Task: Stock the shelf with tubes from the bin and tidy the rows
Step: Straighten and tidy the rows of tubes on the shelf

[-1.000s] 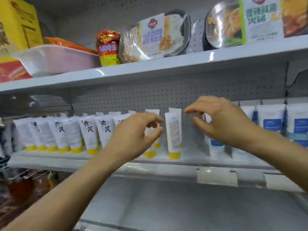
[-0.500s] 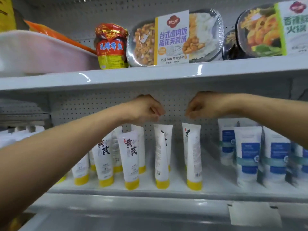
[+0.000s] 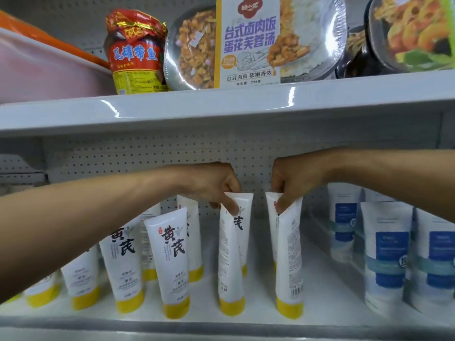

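White tubes with yellow caps stand cap-down in rows on the white shelf [image 3: 246, 323]. My left hand [image 3: 211, 185] pinches the top edge of one front tube [image 3: 230, 262], which is turned sideways. My right hand [image 3: 293, 183] pinches the top of the neighbouring tube [image 3: 289, 262], also turned edge-on. To the left, more yellow-capped tubes [image 3: 172, 262] face forward with black characters. The bin is not in view.
White tubes with blue labels [image 3: 389, 254] fill the shelf's right side. The upper shelf [image 3: 221, 107] hangs close above my hands and holds a red jar [image 3: 135, 52], foil meal trays [image 3: 251, 43] and a pink tub [image 3: 44, 72]. A pegboard back wall [image 3: 147, 153] is behind.
The camera has moved closer and lower toward the shelf. Both hands dropped from the pegboard level onto the tops of the two front tubes and now grip them.
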`<state>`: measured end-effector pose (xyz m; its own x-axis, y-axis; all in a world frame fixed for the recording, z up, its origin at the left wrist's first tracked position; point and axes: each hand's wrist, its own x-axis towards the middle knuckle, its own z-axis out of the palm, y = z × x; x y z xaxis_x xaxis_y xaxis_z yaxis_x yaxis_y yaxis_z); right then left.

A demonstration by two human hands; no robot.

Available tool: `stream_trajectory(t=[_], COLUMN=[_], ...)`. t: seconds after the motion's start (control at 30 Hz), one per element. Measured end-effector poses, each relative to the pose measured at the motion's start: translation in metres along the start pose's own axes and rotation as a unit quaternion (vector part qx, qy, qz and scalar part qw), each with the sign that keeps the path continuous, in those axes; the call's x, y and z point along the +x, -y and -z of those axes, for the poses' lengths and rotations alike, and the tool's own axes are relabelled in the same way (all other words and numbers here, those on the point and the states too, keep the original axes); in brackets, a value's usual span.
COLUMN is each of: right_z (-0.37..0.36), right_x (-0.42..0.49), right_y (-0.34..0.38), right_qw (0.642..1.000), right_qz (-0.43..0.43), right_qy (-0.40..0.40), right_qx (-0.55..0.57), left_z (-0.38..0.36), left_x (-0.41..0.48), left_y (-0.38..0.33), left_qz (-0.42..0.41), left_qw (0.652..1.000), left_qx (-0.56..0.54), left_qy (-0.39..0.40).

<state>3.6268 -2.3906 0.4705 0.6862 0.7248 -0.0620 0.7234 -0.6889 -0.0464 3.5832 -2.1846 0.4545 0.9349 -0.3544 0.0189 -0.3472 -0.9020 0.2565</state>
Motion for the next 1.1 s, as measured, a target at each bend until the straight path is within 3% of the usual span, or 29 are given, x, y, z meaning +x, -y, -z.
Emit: stream_trajectory(t=[0.67, 1.1], right_z=[-0.007, -0.008], right_x=[0.033, 0.033], right_y=[-0.034, -0.027], right_qw=[0.997, 0.998], right_qz=[0.036, 0.016], right_qy=[-0.024, -0.015], right_qx=[0.065, 0.055], left_z=[-0.009, -0.010], left_x=[0.040, 0.042], left_y=[0.011, 0.009], left_qz=[0.025, 0.035], left_qw=[0.997, 0.997], left_qx=[-0.030, -0.041], left_qy=[-0.064, -0.047])
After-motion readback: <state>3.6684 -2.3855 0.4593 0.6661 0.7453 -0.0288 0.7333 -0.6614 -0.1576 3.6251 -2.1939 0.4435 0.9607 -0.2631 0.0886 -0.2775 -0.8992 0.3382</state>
